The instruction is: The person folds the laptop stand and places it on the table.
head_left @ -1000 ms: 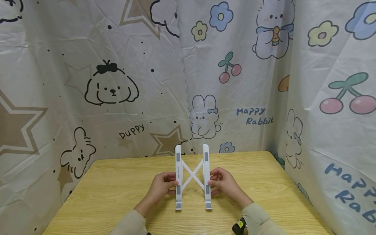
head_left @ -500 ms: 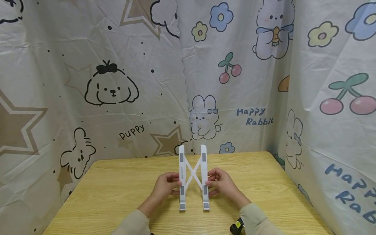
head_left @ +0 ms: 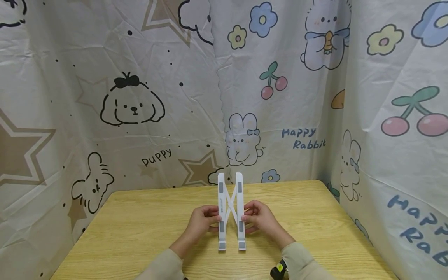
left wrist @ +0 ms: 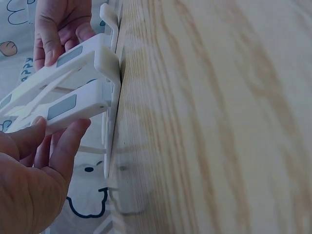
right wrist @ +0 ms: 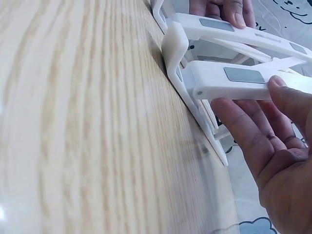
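A white folding laptop stand (head_left: 222,200) stands upright over the wooden table, its two long rails joined by crossed bars. Grey pads (left wrist: 62,106) are set into the rails. My left hand (head_left: 202,222) pinches the left rail, thumb on the face with the pads and fingers behind. On the other side my right hand (head_left: 261,218) pinches the right rail (right wrist: 234,80) in the same way. The rails stand close together, with a narrow gap between. Both wrist views show the stand's lower hooked ends against the tabletop.
The light wooden table (head_left: 147,210) spreads out around the stand. A patterned curtain (head_left: 192,97) hangs behind the table and along both sides. A black device (head_left: 279,269) with a yellow-green mark sits at my right cuff.
Both hands have moved inward. The two rails of the laptop stand have come closer together, and the crossed bars between them have become narrower and steeper.
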`<act>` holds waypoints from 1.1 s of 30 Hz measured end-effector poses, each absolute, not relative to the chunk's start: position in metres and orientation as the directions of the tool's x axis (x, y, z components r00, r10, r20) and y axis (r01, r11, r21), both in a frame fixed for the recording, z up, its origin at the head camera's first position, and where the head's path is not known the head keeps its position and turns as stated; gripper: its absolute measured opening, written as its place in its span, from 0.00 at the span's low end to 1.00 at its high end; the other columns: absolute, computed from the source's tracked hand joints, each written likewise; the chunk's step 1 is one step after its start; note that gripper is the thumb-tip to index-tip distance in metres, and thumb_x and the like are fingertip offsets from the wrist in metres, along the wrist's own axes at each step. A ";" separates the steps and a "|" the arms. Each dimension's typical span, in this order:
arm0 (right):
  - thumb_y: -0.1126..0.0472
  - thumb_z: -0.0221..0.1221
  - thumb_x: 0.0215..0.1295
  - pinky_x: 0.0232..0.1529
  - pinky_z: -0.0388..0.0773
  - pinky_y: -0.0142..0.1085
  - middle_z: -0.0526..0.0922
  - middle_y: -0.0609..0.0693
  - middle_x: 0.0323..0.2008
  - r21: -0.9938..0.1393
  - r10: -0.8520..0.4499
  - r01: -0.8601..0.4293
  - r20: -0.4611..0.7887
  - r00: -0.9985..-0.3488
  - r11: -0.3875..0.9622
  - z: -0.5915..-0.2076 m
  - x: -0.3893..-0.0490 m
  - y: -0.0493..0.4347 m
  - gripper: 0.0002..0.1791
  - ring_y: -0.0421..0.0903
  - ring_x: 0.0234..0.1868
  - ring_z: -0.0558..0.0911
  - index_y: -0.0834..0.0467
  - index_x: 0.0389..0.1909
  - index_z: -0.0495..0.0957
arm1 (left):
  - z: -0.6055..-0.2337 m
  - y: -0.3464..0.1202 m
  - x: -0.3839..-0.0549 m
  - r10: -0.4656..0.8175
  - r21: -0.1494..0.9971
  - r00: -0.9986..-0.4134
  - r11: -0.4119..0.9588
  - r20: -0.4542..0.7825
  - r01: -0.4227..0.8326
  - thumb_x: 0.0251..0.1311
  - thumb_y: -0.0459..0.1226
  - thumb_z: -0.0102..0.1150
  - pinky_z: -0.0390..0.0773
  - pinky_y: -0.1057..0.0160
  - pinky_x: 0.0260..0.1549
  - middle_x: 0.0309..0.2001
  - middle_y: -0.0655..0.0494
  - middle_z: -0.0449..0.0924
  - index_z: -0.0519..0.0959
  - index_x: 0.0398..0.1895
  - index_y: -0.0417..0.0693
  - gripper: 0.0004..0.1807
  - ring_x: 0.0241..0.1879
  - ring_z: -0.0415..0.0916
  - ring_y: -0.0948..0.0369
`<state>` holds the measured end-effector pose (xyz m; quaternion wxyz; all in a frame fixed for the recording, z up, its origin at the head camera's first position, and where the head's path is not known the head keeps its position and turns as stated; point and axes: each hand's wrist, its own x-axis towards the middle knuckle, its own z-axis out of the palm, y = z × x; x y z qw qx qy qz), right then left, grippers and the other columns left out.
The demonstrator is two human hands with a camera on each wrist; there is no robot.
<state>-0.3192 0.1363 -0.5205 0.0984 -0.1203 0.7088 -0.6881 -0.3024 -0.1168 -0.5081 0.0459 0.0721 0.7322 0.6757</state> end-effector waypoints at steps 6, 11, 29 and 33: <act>0.71 0.66 0.66 0.32 0.89 0.53 0.79 0.55 0.37 -0.999 -0.296 -0.031 0.021 -0.955 0.031 -0.520 -0.320 0.132 0.19 0.48 0.35 0.86 0.66 0.54 0.73 | -0.509 -0.110 -0.302 0.181 0.997 -0.983 0.061 0.028 0.040 0.65 0.28 0.66 0.89 0.47 0.39 0.46 0.42 0.81 0.79 0.59 0.33 0.20 0.41 0.82 0.58; 0.71 0.66 0.66 0.32 0.89 0.52 0.79 0.55 0.38 -0.999 -0.292 -0.032 0.019 -0.956 0.040 -0.520 -0.320 0.131 0.18 0.48 0.35 0.85 0.65 0.54 0.73 | -0.511 -0.106 -0.303 0.187 0.997 -0.982 0.059 0.036 0.048 0.65 0.28 0.65 0.89 0.50 0.38 0.46 0.42 0.81 0.80 0.59 0.34 0.19 0.42 0.83 0.57; 0.71 0.65 0.66 0.34 0.88 0.56 0.80 0.56 0.38 -0.999 -0.297 -0.043 0.035 -0.954 0.021 -0.521 -0.316 0.124 0.18 0.49 0.35 0.87 0.66 0.54 0.72 | -0.512 -0.097 -0.303 0.202 0.996 -0.976 0.026 0.077 0.084 0.65 0.29 0.66 0.89 0.48 0.38 0.45 0.42 0.83 0.81 0.58 0.33 0.18 0.41 0.84 0.57; 0.71 0.65 0.66 0.33 0.88 0.56 0.80 0.57 0.39 -0.999 -0.292 -0.049 0.042 -0.956 0.017 -0.522 -0.317 0.122 0.18 0.50 0.34 0.87 0.66 0.54 0.72 | -0.511 -0.095 -0.304 0.213 0.996 -0.974 0.015 0.082 0.087 0.65 0.28 0.65 0.89 0.48 0.38 0.46 0.42 0.84 0.80 0.58 0.33 0.19 0.42 0.85 0.57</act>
